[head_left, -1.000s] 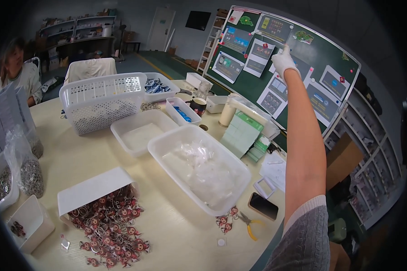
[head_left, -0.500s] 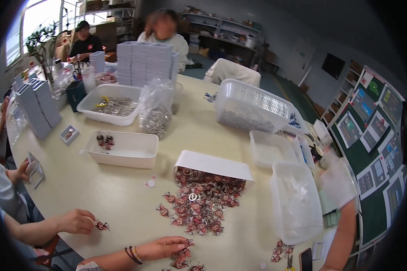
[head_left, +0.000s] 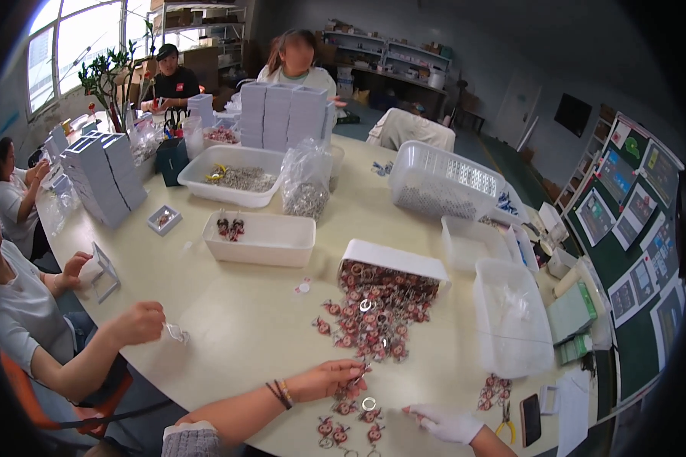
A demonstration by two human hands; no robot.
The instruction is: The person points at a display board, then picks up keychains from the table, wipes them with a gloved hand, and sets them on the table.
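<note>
Left hand (head_left: pixel 329 378) bare, with a wrist bracelet, now further right than half a second ago, fingertips pinching a red keychain charm (head_left: pixel 356 376) at the near edge of the heap of charms (head_left: pixel 373 308) spilling from the tipped white box (head_left: pixel 392 260). Right hand (head_left: pixel 443 423), white-gloved, newly down on the counter (head_left: pixel 244 320), fingers loosely pressed together, pointing toward a loose metal ring (head_left: pixel 368 403), not touching it. Nearby person's hand (head_left: pixel 137 322) pinching something small at the counter edge.

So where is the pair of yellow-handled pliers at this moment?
In the head view the yellow-handled pliers lie on the table at the lower right, between the gloved right hand and a black phone.
</note>
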